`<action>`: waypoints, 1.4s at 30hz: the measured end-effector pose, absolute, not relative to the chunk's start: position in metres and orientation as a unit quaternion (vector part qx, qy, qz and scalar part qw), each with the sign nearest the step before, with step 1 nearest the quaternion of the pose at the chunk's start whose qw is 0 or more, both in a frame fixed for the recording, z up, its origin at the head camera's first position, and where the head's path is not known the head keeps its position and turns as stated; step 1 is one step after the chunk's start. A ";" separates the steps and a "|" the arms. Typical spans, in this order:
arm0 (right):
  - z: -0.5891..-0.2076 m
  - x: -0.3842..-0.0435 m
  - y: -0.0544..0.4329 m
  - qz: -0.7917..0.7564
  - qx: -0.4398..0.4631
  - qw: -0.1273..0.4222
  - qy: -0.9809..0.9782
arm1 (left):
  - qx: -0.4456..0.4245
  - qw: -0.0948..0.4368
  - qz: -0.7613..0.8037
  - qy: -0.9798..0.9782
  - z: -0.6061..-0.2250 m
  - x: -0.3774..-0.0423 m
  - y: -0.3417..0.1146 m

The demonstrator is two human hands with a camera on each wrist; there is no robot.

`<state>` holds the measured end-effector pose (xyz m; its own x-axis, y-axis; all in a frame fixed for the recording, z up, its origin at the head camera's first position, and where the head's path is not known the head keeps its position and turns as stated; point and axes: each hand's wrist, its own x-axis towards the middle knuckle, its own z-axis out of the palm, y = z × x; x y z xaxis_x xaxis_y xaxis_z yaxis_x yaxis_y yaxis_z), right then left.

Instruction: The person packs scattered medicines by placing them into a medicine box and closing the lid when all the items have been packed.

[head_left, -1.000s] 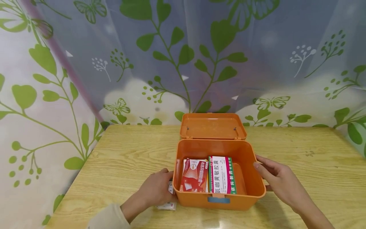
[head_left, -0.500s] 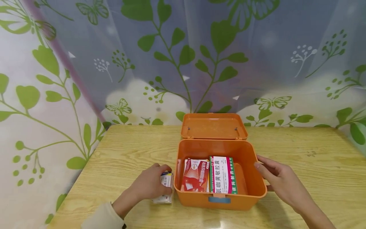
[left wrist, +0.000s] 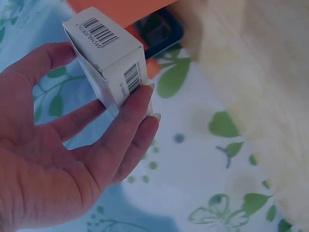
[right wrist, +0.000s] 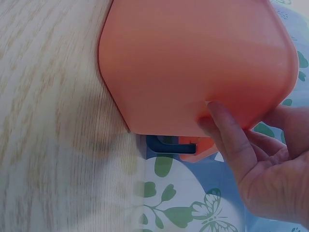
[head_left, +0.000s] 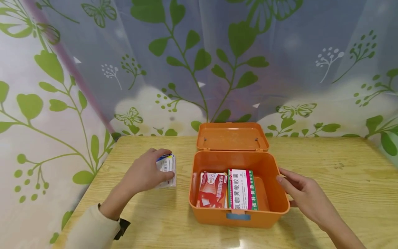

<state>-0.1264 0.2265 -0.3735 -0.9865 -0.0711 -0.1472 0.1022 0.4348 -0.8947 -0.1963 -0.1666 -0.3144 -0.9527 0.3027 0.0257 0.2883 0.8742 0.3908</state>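
Observation:
Over the table, left of the orange storage box [head_left: 211, 217], my left hand [head_left: 143, 173] holds a small white medicine box [head_left: 169, 166] with a blue and yellow end. In the left wrist view the medicine box [left wrist: 104, 63] shows barcodes, gripped between thumb and fingers. My right hand [head_left: 308, 199] grips the right wall of the storage box, thumb at the rim and fingers along the outside; the right wrist view shows fingertips against the outer wall [right wrist: 183, 72]. Inside lie a red medicine box [head_left: 212, 190] and a white, green and magenta one [head_left: 242, 190].
The storage box's lid [head_left: 231, 136] is swung back toward the patterned curtain [head_left: 217, 69]. A blue latch [head_left: 238, 217] is on its front. All of this stands on a wood-grain table [head_left: 149, 155].
My left hand has moved left and away from the storage box's side, carrying the white medicine box with it. The right hand and the storage box have stayed in place.

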 end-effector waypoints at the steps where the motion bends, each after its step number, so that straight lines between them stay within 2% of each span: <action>1: -0.373 -0.126 0.227 -0.530 0.009 0.080 0.844 | 0.157 0.012 0.197 0.968 -0.312 -0.197 -0.166; 9: -0.373 -0.127 0.225 -0.540 0.011 0.087 0.837 | 0.190 -0.034 0.183 0.964 -0.288 -0.191 -0.150; 14: -0.373 -0.127 0.225 -0.539 0.012 0.086 0.838 | 0.216 -0.038 0.191 0.957 -0.272 -0.187 -0.132; 24: -0.373 -0.127 0.222 -0.546 0.013 0.083 0.834 | 0.263 -0.010 0.200 0.944 -0.274 -0.186 -0.094; 33: -0.373 -0.127 0.223 -0.545 0.012 0.081 0.834 | 0.285 0.036 0.151 0.946 -0.291 -0.183 -0.069; 42: -0.373 -0.126 0.226 -0.538 0.020 0.083 0.839 | 0.298 0.059 0.126 0.944 -0.310 -0.182 -0.057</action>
